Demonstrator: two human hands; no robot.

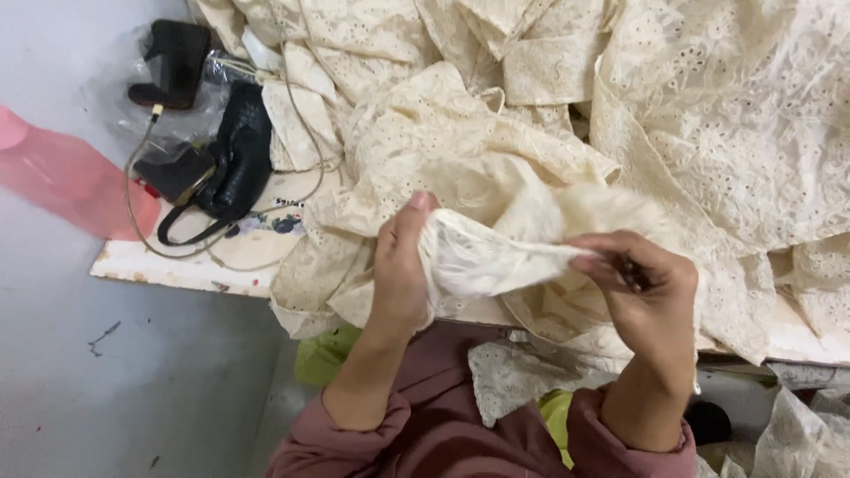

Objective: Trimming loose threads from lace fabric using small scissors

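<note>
**Both hands on cream lace**

I see my left hand (400, 265) and right hand (642, 288) both pinched shut on the lace piece (487, 261), stretched between them above the table (168, 264) edge. Black handbag (235, 164) well left.

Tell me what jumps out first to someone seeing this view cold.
The big heap of cream eyelet lace fabric fills the top and right of the white table. At centre, the left hand and right hand pinch a stretched piece of the lace between them, the right hand also gripping a small dark tool. A black handbag with a looping cable lies at upper left.
</note>
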